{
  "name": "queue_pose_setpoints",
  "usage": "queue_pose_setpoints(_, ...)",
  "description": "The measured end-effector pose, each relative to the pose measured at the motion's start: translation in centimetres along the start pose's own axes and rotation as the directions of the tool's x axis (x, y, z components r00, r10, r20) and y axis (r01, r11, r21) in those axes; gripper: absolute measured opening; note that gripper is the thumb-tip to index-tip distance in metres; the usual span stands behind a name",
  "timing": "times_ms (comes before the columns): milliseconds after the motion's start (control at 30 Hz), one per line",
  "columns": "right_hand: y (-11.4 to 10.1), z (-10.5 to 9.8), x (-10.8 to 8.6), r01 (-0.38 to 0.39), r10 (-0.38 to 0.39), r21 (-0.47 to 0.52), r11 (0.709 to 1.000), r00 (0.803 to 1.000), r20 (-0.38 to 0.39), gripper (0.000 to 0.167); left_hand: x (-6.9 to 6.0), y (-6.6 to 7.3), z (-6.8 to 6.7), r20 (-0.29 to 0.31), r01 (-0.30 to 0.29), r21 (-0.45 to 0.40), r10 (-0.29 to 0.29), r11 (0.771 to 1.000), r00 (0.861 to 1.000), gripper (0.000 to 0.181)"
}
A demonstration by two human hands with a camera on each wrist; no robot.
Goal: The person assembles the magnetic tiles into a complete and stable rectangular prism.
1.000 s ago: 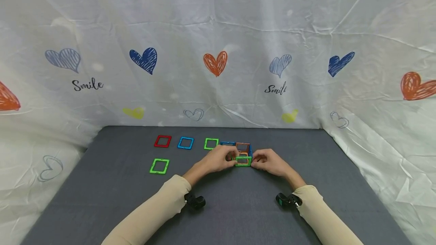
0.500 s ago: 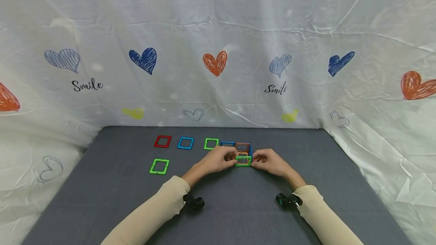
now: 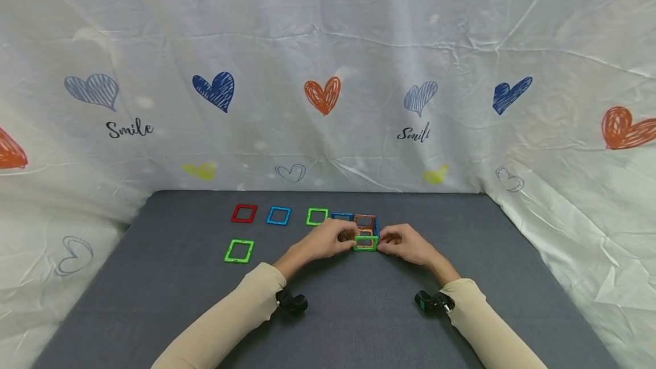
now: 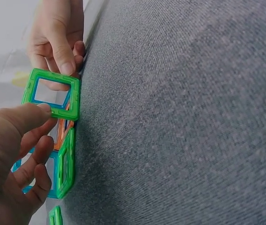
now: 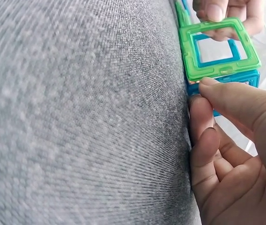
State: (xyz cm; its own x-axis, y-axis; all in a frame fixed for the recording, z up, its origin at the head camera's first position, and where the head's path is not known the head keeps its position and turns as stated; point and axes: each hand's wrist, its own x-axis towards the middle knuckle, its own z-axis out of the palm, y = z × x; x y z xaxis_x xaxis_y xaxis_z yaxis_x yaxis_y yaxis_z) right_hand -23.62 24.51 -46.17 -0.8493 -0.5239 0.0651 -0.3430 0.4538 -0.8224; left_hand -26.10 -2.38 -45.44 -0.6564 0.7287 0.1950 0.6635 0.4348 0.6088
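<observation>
A small structure of square frames stands on the grey table, its green front square point(image 3: 366, 247) upright, with blue and orange squares behind. My left hand point(image 3: 328, 239) pinches the left edge of that green square point(image 4: 76, 101) between thumb and fingers. At its right side, my right hand point(image 3: 410, 244) has its thumb and forefinger on the lower corner, by a blue side square point(image 5: 251, 75). The other fingers of the right hand point(image 5: 236, 140) are curled near the cloth. The left hand hides part of the structure in the head view.
On the grey table point(image 3: 328, 323), a red square point(image 3: 244, 221), a blue square point(image 3: 279, 223) and a green square point(image 3: 310, 223) lie in a back row. Another green square point(image 3: 238, 259) lies nearer, at the left. A white cloth with hearts point(image 3: 323, 95) hangs behind.
</observation>
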Motion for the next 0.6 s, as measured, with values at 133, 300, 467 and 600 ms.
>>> queue_pose_setpoints(133, -0.01, 0.0, -0.04, 0.0, 0.0, -0.001, 1.0, 1.0, -0.001, 0.008, 0.07, -0.04, 0.04, -0.001, 0.015, -0.003, -0.015, 1.0, 1.0, 0.015)
queue_pose_setpoints(300, -0.22, 0.04, -0.05, -0.003, 0.003, -0.001, 1.0, 1.0, -0.002, 0.008, 0.08, -0.02, 0.14, -0.015, 0.058, -0.031, -0.058, 0.998, 0.998, 0.012)
queue_pose_setpoints(467, -0.36, 0.08, -0.06, -0.005, 0.005, 0.002, 1.0, 1.0, -0.005, 0.008, 0.05, 0.02, 0.3, -0.037, 0.078, -0.043, -0.08, 0.996, 0.996, 0.008)
queue_pose_setpoints(600, -0.3, 0.11, -0.05, -0.004, 0.004, 0.002, 1.0, 1.0, -0.004, 0.008, -0.01, 0.07, 0.37, -0.045, 0.078, -0.048, -0.08, 0.996, 0.996, 0.007)
